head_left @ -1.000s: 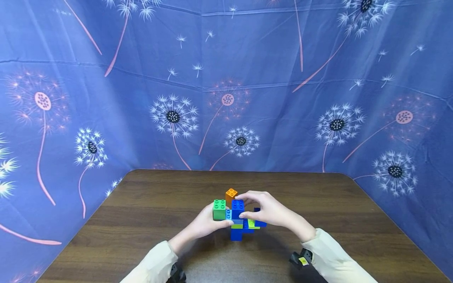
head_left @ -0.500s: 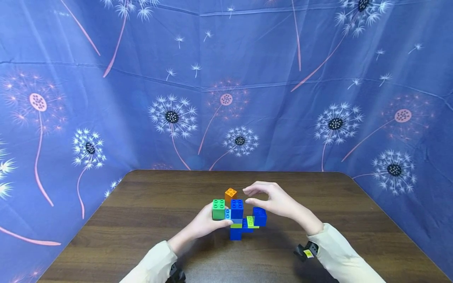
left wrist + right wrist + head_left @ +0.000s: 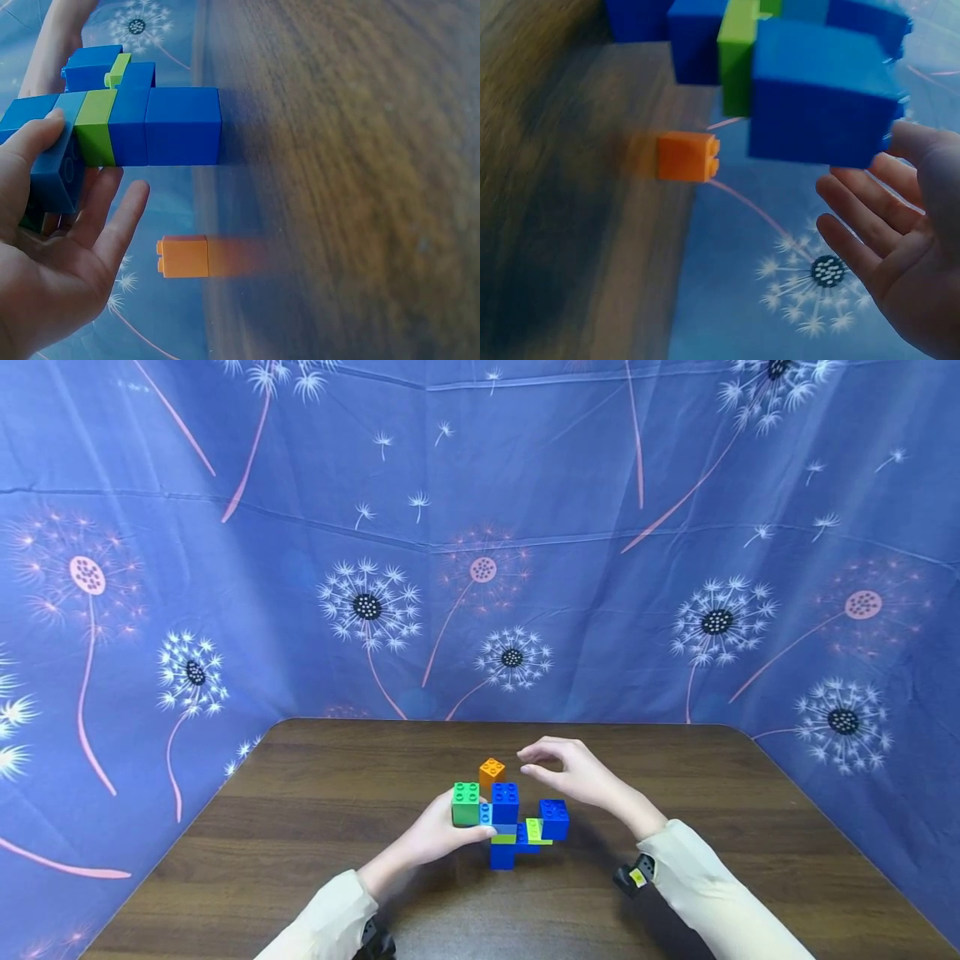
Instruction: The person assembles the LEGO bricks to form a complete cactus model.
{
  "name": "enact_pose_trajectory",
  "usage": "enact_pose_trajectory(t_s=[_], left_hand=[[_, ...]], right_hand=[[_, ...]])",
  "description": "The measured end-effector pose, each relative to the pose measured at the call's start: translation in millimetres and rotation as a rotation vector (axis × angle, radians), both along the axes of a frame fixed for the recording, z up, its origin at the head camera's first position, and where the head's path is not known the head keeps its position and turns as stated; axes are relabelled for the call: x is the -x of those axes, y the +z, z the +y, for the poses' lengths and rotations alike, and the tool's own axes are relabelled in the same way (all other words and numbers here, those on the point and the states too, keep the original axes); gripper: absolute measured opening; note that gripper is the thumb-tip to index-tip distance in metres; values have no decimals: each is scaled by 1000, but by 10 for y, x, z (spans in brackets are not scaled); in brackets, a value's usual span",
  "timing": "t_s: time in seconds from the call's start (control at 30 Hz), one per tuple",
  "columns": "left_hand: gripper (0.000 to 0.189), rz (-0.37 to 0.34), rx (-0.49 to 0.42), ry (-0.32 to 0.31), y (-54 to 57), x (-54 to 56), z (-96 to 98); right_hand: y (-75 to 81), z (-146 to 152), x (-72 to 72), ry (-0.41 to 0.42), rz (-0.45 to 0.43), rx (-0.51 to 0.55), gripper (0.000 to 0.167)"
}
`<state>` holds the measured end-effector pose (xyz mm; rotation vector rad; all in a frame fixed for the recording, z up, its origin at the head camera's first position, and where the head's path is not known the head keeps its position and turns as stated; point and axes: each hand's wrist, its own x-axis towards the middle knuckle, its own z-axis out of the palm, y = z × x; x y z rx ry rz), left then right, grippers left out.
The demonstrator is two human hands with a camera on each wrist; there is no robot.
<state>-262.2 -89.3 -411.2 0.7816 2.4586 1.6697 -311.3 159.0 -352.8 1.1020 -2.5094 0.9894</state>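
A built-up structure of toy building bricks stands on the table, with a dark blue brick (image 3: 506, 805) on its top. My left hand (image 3: 433, 837) grips it from the left, the thumb pressing a light blue brick (image 3: 56, 176) under that top one. A green brick (image 3: 465, 806) sits on the left arm of the build. Lower on the right, another dark blue brick (image 3: 554, 820) rests on a lime green brick (image 3: 737, 64). Above and right of the structure hovers my right hand (image 3: 576, 770), its fingers loosely bent, holding nothing.
Behind the structure, a separate orange brick (image 3: 491, 770) stands on the brown wooden table (image 3: 337, 777). A blue cloth (image 3: 585, 568) printed with dandelions hangs beyond the table's far edge.
My right hand has let go of the top dark blue brick and moved up and away to the right. The left hand keeps its grip and the structure has stayed in place.
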Motion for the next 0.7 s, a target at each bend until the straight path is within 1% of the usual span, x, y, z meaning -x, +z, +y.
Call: enact_pose_trajectory(t_s=[0.17,0.4,0.6,0.7], left_hand=[[50,-1,3,4,-2,5,-6],[49,-32,2,10,-4,-17,-15],[48,-15,-14,15,0,-20,12],[49,-13,-21,16,-7,-11,23]], right_hand=[[-101,-28,122,-33,-24,1,22],[-243,-115,218,-76,-28,-22,29],[-312,-204,307,-87,-59,1,32],[-355,-260,367,-87,-61,-12,34]])
